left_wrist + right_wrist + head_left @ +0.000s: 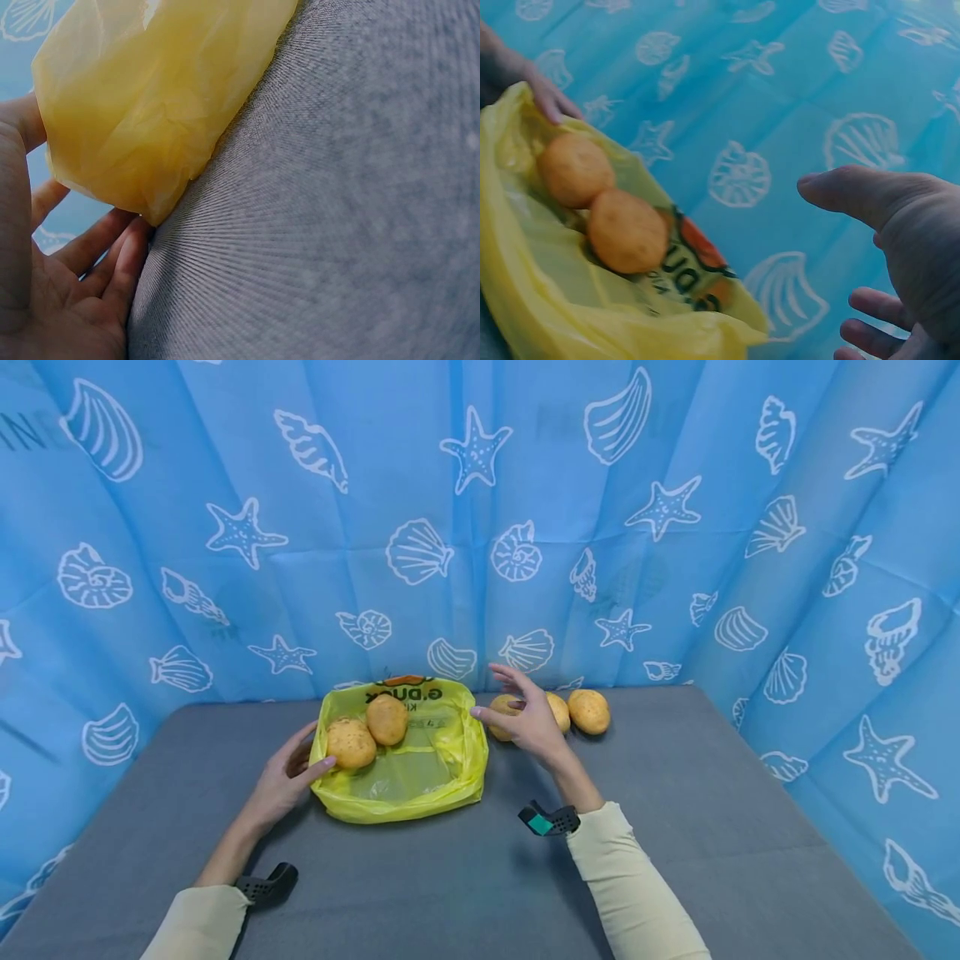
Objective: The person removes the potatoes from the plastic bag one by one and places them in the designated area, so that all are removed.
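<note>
A yellow plastic bag [408, 810] lies spread wide with its mouth upward. Inside, at its left and back, are two potatoes, one [351, 744] nearer the left rim and another [387, 719] touching it. My left hand [288, 781] holds the bag's left rim, thumb over the edge and fingers along the outside; the left wrist view shows these fingers [124, 262] against the yellow plastic. Past the bag's right side, my right hand [528, 722] hovers with fingers spread, holding nothing. Partly behind it are two potatoes, left [501, 718] and middle [559, 712]; a third potato [589, 712] shows fully.
A grey cloth-covered table [420, 893] carries everything. Right behind the bag and potatoes hangs a blue curtain [420, 602] with white shells and starfish. It also closes off the left and right sides. Dark straps [551, 820] sit at both wrists.
</note>
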Demonstrator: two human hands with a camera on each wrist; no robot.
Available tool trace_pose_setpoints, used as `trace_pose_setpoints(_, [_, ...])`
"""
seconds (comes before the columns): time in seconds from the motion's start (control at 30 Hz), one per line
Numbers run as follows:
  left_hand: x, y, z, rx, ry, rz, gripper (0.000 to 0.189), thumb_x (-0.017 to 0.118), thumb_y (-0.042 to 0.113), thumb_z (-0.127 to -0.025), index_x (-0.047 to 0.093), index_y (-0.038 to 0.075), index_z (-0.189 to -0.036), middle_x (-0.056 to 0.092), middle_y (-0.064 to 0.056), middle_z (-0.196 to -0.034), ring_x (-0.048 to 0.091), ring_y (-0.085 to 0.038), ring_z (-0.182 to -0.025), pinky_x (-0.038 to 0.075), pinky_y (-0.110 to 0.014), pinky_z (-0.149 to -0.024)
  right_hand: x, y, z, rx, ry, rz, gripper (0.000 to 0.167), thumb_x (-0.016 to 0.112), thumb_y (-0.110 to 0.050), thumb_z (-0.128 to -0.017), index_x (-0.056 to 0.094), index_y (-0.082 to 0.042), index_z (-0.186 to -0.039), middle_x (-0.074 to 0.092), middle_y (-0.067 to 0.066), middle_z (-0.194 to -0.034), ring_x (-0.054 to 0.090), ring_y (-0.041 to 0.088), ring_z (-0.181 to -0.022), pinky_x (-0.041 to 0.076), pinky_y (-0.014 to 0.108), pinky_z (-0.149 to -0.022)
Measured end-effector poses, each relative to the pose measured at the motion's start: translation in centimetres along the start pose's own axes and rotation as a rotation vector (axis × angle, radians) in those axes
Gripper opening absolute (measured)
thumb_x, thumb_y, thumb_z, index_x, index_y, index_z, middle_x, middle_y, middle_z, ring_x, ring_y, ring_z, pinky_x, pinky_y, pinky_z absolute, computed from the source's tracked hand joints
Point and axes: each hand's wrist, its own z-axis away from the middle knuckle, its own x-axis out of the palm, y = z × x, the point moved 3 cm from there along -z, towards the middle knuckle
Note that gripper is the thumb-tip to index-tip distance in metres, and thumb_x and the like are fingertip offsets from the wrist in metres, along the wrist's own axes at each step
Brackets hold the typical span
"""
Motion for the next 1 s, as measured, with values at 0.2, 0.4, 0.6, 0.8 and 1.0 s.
trace_pose_setpoints(0.2, [0.0, 0.1, -0.1, -0.002, -0.002, -0.001, 0.074, 0.062, 0.026, -0.103, 0.021, 0.015, -0.163, 0.037, -0.031, -0.154, 0.046, -0.041, -0.133, 0.041, -0.015, -0.089, 2.3, -0.3, -0.4, -0.033, -0.101, 0.034, 0.070, 0.079, -0.018, -0.089, 0.048, -0.016, -0.151, 0.046, 0.017, -0.151, 0.043, 0.040, -0.135, 0.036, 0.062, -0.105])
trace_pose_setpoints(0.4, [0.0, -0.1, 0.0, 0.000, -0.006, -0.002, 0.073, 0.062, 0.026, -0.103, 0.021, 0.014, -0.163, 0.037, -0.031, -0.155, 0.045, -0.041, -0.134, 0.042, -0.015, -0.089, 4.7, -0.3, -1.1, -0.043, -0.185, 0.036, 0.070, 0.077, -0.019, -0.090, 0.046, -0.009, -0.152, 0.044, 0.023, -0.150, 0.042, 0.044, -0.134, 0.035, 0.060, -0.107])
trace_pose_setpoints(0.6, [0.0, -0.2, -0.1, -0.001, 0.003, -0.004, 0.074, 0.063, 0.026, -0.103, 0.022, 0.015, -0.163, 0.038, -0.030, -0.154, 0.046, -0.040, -0.133, 0.042, -0.016, -0.089, 6.9, -0.4, -1.9, 0.010, -0.234, 0.030, 0.070, 0.078, -0.022, -0.091, 0.046, -0.012, -0.153, 0.046, 0.016, -0.149, 0.044, 0.044, -0.133, 0.038, 0.059, -0.106])
trace_pose_setpoints(0.8, [0.0, -0.1, 0.0, -0.009, 0.008, -0.007, 0.074, 0.063, 0.027, -0.103, 0.023, 0.016, -0.163, 0.039, -0.029, -0.153, 0.048, -0.039, -0.131, 0.043, -0.017, -0.089, 9.1, -0.4, -3.2, 0.021, -0.282, 0.006, 0.070, 0.079, -0.023, -0.091, 0.046, -0.010, -0.152, 0.045, 0.017, -0.151, 0.042, 0.044, -0.135, 0.039, 0.057, -0.105])
trace_pose_setpoints(1.0, [0.0, -0.2, -0.1, -0.008, 0.002, -0.012, 0.073, 0.062, 0.027, -0.103, 0.021, 0.016, -0.163, 0.038, -0.030, -0.154, 0.047, -0.040, -0.132, 0.042, -0.016, -0.089, 10.8, -0.2, -4.6, 0.063, -0.304, -0.035, 0.063, 0.079, -0.022, -0.092, 0.053, -0.014, -0.148, 0.043, 0.014, -0.154, 0.040, 0.042, -0.137, 0.039, 0.056, -0.107])
